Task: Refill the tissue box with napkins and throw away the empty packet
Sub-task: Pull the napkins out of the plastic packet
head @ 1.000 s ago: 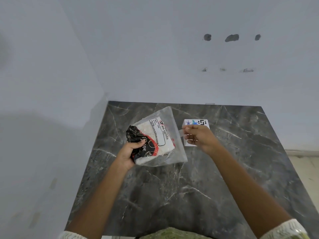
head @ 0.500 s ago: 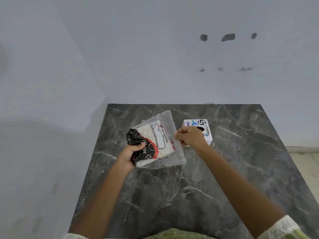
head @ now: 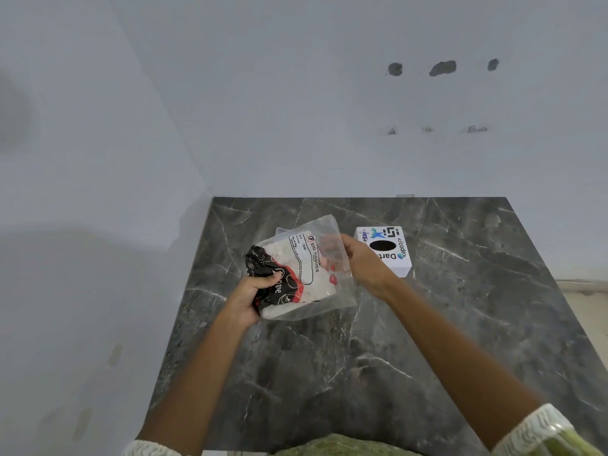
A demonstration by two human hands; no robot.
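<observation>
Bare forearms; white lace-trimmed cuffs point(head: 539, 426) at both sleeves (green fabric beyond); green garment point(head: 335, 446) at chest.

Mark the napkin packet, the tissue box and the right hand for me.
napkin packet point(head: 307, 268): head view, on its printed label.
tissue box point(head: 399, 266): head view, on its white top near the front corner.
right hand point(head: 363, 263): head view, on the back of the hand.

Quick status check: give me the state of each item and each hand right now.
Napkin packet: held above the counter, open at its right end, napkins still inside.
Tissue box: upright on the counter, oval slot dark, no napkin showing.
Left hand: gripping the packet's printed left end.
Right hand: fingers reaching inside the packet's open end.
</observation>
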